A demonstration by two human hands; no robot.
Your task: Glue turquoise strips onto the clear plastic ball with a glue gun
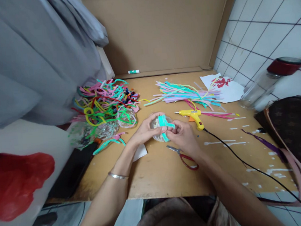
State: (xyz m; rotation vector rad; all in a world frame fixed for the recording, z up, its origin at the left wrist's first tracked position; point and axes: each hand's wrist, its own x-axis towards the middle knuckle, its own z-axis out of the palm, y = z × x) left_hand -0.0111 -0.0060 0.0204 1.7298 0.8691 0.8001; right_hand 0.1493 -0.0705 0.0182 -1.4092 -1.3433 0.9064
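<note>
My left hand [148, 128] is closed around the left side of a clear, rounded plastic piece [158, 137], perhaps the bottom of a bottle. Turquoise pipe cleaner [163, 121] lies across its top and runs down its near side. With pinched fingers, my right hand [182, 135] grips the turquoise pipe cleaner at the right edge of the plastic piece. Red-handled scissors [188, 161] lie just below my right hand. A yellow glue gun [192, 114] rests on its side to the right, its nozzle pointing left.
Tangled pipe cleaners [104, 99] and clear plastic pieces [107, 129] lie at left, near a black flat object [72, 172]. Straight pipe cleaners [185, 93] are at the back. A bottle [260, 87], a brown bag [294, 132] and the glue gun's cord [238, 156] occupy the right.
</note>
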